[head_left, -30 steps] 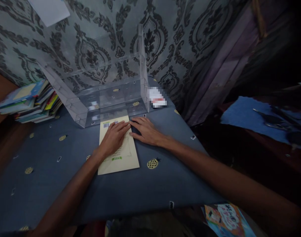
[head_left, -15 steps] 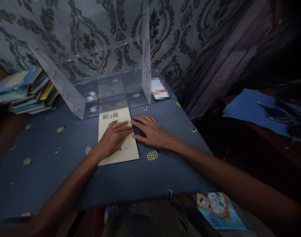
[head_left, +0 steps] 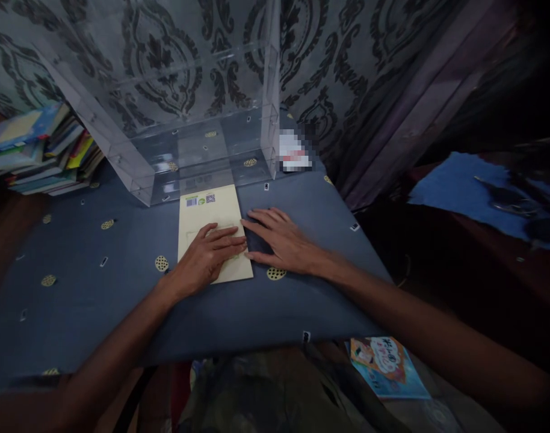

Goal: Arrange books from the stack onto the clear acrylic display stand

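A pale yellow book (head_left: 232,207) lies flat on the patterned blue tablecloth, its printed codes at the far end. Across its near half rests my left hand (head_left: 209,255), fingers stretched out and pointing right, covering part of the surface. My right hand (head_left: 284,240) is at the book's right edge, palm down with fingers spread. Its fingertips come close to the edge; whether they touch it I cannot tell. Neither hand grasps anything.
Behind the book stands a clear plastic rack (head_left: 139,174), which faintly reflects it. A stack of books (head_left: 44,150) is at the left. A blurred white item (head_left: 294,150) lies right of the rack. Below the table edge is a colourful booklet (head_left: 387,367); blue cloth (head_left: 455,186) lies far right.
The view has tilted slightly, so the table appears higher. My left hand sits a little nearer the book's near edge; both hands keep about the same pose.
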A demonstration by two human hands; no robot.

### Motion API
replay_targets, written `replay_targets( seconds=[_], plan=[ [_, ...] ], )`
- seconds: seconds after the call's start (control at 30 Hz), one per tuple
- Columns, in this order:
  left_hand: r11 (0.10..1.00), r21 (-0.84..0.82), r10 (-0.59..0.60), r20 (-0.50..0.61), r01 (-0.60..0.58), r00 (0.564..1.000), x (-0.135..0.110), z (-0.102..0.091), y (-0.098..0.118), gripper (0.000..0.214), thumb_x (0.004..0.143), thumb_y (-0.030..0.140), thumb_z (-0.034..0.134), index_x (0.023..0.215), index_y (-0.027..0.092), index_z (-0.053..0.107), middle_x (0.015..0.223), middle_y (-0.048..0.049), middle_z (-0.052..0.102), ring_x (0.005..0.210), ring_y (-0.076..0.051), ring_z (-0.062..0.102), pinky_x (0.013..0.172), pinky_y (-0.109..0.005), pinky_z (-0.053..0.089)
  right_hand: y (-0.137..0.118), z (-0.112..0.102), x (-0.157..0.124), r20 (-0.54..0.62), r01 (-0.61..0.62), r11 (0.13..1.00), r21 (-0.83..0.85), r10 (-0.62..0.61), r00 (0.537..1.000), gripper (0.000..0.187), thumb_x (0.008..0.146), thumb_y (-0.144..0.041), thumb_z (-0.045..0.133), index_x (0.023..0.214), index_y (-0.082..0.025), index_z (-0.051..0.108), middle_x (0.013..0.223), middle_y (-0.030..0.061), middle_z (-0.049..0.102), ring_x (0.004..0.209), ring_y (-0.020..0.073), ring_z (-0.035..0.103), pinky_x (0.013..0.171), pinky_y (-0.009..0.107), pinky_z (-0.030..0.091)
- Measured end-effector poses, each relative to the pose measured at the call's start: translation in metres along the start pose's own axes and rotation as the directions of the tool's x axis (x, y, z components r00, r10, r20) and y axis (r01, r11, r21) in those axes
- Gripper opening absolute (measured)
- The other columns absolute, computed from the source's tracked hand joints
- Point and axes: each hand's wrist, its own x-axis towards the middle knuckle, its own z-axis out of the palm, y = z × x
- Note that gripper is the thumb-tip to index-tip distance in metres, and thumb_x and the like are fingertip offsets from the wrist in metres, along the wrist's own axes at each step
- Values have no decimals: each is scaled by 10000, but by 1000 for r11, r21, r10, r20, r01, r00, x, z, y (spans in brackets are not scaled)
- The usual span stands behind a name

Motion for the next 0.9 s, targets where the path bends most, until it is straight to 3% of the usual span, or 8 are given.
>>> replay_targets(
  seconds=[0.27,0.4,0.5,0.67,0.9],
  plan=[
    [999,-35,25,41,-24,999,-6,-5,14,498,972,66,453,1369,333,594,1332,-19,685,1372,-214,524,1159,-558,361,-7,0,-11,6,22,999,30,-23,1000,714,932,-618,532,1498,-194,435,1525,178,466,1435,366,379,1171,619,297],
    [998,34,45,62,-47,997,-13,-6,24,553,915,-5,446,1362,284,595,1364,-22,663,1399,-224,494,1167,-568,353,-8,0,-12,27,18,1000,3,-18,999,761,916,-662,534,1500,-185,428,1528,192,458,1434,364,384,1172,619,295],
    [994,98,49,13,-50,999,-22,-2,39,539,888,-27,443,1344,211,603,1352,-48,672,1360,-240,532,1150,-550,385,-7,0,-12,33,27,1000,5,-27,999,843,877,-714,555,1510,-176,413,1533,204,448,1434,373,379,1177,628,286],
    [972,217,-63,-131,91,989,-40,14,72,497,920,4,439,1360,179,589,1320,-94,687,1276,-259,595,1113,-523,424,-7,0,-14,23,36,999,31,-36,999,853,871,-723,554,1528,-206,391,1542,191,442,1437,378,375,1177,643,281],
    [944,201,-221,-198,260,955,-60,25,99,519,898,-28,384,1357,121,574,1367,-136,650,1280,-259,581,1060,-479,461,-9,4,-18,31,58,998,13,-58,998,792,922,-672,510,1537,-190,384,1549,211,429,1439,383,374,1165,651,292]
  ],
)
